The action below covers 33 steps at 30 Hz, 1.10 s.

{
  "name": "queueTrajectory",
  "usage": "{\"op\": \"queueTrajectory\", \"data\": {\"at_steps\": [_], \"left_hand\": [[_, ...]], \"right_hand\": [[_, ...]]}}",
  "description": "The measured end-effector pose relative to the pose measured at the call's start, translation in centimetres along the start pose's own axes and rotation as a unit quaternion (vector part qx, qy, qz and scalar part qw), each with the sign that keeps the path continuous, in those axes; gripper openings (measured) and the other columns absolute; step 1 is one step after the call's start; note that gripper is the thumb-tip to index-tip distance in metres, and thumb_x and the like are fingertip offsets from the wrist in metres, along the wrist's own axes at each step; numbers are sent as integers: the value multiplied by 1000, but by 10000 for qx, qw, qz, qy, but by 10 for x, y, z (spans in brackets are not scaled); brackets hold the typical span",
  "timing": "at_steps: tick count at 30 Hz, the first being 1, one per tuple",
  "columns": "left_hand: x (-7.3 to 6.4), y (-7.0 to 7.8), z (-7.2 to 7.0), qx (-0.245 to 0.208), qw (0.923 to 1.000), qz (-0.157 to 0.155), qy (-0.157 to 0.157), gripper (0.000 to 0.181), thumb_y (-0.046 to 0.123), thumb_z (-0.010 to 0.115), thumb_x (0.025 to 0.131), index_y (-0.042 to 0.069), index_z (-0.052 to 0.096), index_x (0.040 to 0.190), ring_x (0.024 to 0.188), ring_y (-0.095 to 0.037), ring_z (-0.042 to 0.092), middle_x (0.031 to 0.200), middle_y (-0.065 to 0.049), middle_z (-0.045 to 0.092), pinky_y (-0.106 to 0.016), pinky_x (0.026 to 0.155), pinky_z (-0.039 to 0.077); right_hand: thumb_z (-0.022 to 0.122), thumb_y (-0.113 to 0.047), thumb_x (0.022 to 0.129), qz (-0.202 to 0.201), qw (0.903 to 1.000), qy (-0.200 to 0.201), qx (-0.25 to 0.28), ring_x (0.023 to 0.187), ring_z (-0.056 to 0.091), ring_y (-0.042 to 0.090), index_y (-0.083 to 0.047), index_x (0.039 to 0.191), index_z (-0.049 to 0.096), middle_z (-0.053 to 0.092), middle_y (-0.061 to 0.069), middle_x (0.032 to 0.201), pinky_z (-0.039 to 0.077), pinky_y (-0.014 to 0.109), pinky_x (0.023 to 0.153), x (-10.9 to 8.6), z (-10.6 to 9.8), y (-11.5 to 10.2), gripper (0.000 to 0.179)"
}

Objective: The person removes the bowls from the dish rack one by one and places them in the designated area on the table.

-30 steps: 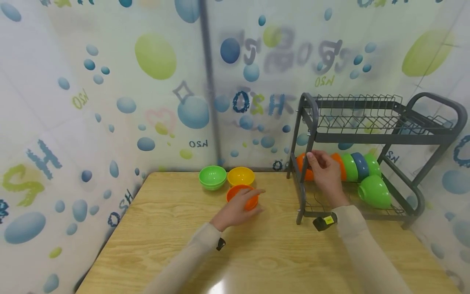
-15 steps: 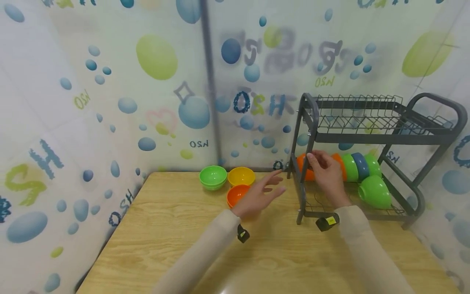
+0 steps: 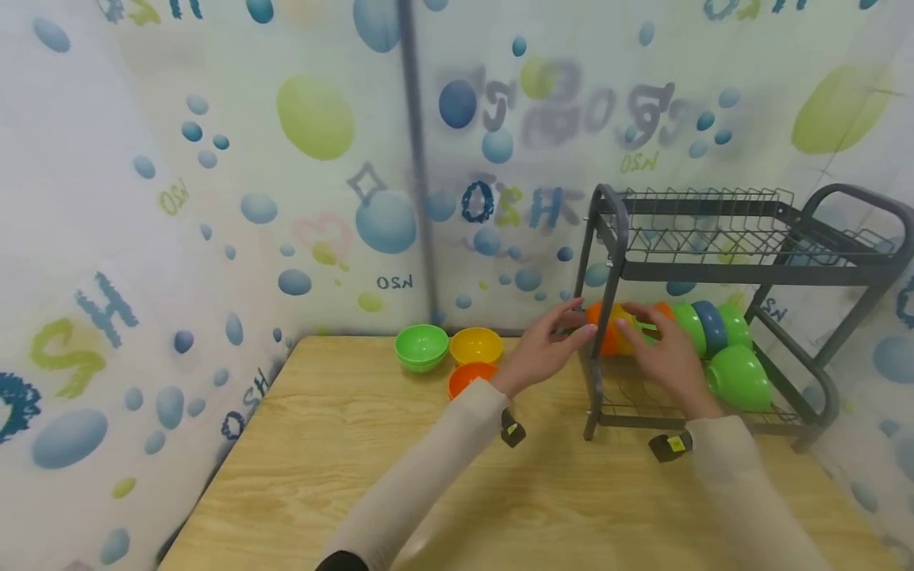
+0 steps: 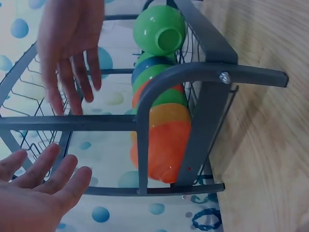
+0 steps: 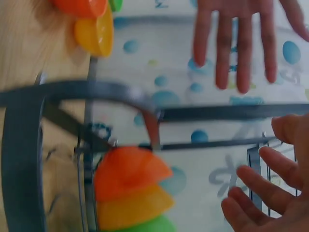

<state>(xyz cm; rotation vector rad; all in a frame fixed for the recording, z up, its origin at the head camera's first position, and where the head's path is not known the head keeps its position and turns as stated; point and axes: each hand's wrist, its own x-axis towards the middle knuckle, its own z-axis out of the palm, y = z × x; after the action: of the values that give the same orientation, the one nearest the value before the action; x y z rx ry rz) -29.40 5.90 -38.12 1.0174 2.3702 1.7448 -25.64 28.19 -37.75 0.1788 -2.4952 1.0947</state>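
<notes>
My left hand (image 3: 546, 349) reaches to the left side of the dark grey two-tier dish rack (image 3: 728, 274), its fingers spread and holding nothing. Just inside the frame, my right hand (image 3: 671, 361) hovers before the lower-tier bowls, fingers parted. The left wrist view shows a tight row there: an orange bowl (image 4: 164, 147) at the near end, then a yellow bowl (image 4: 169, 115), then green, orange and blue ones. A tilted green bowl (image 3: 740, 378) sits in front of the row. Both hands look apart from the bowls in the right wrist view, where the orange bowl (image 5: 130, 171) shows below them.
On the wooden table (image 3: 321, 444), left of the rack, stand a green bowl (image 3: 421, 346), a yellow bowl (image 3: 476, 346) and an orange bowl (image 3: 467, 379), partly behind my left forearm. A patterned curtain wall (image 3: 321, 198) closes off the back. The rack's upper tier is wire.
My left hand has moved right, from over the orange table bowl to the rack's side. My right hand's fingers have come away from the rack's left post and spread. The head view has shifted slightly.
</notes>
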Motion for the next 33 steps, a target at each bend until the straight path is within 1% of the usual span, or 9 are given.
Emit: {"op": "queueTrajectory", "data": {"at_steps": [4, 7, 10, 15, 18, 23, 27, 31, 33], "left_hand": [[9, 8, 4, -18, 10000, 16, 63, 58, 44, 59, 104, 31, 40, 157, 133, -14, 58, 148, -3, 59, -28, 108, 50], [17, 14, 8, -25, 9999, 116, 63, 58, 42, 59, 104, 27, 40, 157, 134, -16, 58, 148, -3, 59, -26, 106, 51], [25, 19, 11, -51, 9998, 185, 94, 57, 40, 59, 104, 25, 42, 156, 130, -16, 62, 146, -4, 61, -23, 99, 54], [37, 24, 16, -135, 9996, 189, 151, 52, 40, 61, 104, 22, 49, 151, 119, -11, 66, 139, -6, 64, -19, 89, 56], [42, 24, 17, -78, 9993, 175, 323, 47, 41, 59, 104, 20, 54, 146, 113, -10, 66, 134, -5, 66, -18, 86, 55], [50, 22, 18, 18, 9976, 284, 637, 39, 39, 54, 107, 14, 64, 135, 103, -7, 66, 125, -7, 72, -18, 81, 55], [54, 20, 18, 90, 9966, 383, 722, 33, 36, 54, 108, 12, 68, 127, 94, -4, 65, 118, -8, 74, -17, 74, 55], [55, 19, 18, 168, 9963, 422, 726, 31, 36, 54, 108, 13, 68, 124, 86, -5, 65, 111, -9, 76, -19, 64, 56], [55, 19, 20, 267, 9958, 419, 766, 31, 36, 54, 108, 14, 68, 123, 85, -5, 65, 109, -7, 76, -20, 61, 56]], "right_hand": [[63, -35, 103, -356, 9974, 365, -500, 132, 46, 54, -3, 141, 57, 53, 30, 147, 36, 72, 107, -5, -8, 15, 51], [67, -28, 100, -591, 9940, 632, -662, 135, 41, 57, 1, 138, 59, 51, 31, 148, 27, 74, 111, -10, -15, 28, 48], [66, -26, 100, -560, 9933, 704, -721, 138, 36, 59, 4, 139, 57, 45, 34, 152, 22, 73, 116, -14, -23, 40, 50], [65, -31, 101, -155, 9923, 757, -968, 140, 34, 60, 3, 144, 53, 41, 35, 154, 25, 74, 115, -20, -42, 55, 56], [64, -33, 102, 29, 9906, 732, -1156, 141, 32, 61, 2, 146, 51, 38, 34, 156, 24, 75, 114, -22, -54, 61, 58], [59, -33, 104, 396, 9910, 651, -1103, 143, 30, 61, 5, 149, 45, 35, 37, 156, 22, 74, 116, -27, -71, 74, 61], [54, -37, 105, 965, 9894, 550, -939, 145, 25, 62, 3, 155, 36, 29, 38, 159, 20, 77, 114, -33, -81, 88, 66], [50, -43, 106, 1424, 9842, 428, -957, 140, 30, 63, 0, 159, 29, 30, 39, 158, 28, 77, 108, -37, -90, 101, 71], [49, -45, 106, 1546, 9820, 343, -1028, 136, 34, 64, 2, 159, 27, 33, 41, 155, 31, 76, 104, -39, -93, 105, 74]]}}
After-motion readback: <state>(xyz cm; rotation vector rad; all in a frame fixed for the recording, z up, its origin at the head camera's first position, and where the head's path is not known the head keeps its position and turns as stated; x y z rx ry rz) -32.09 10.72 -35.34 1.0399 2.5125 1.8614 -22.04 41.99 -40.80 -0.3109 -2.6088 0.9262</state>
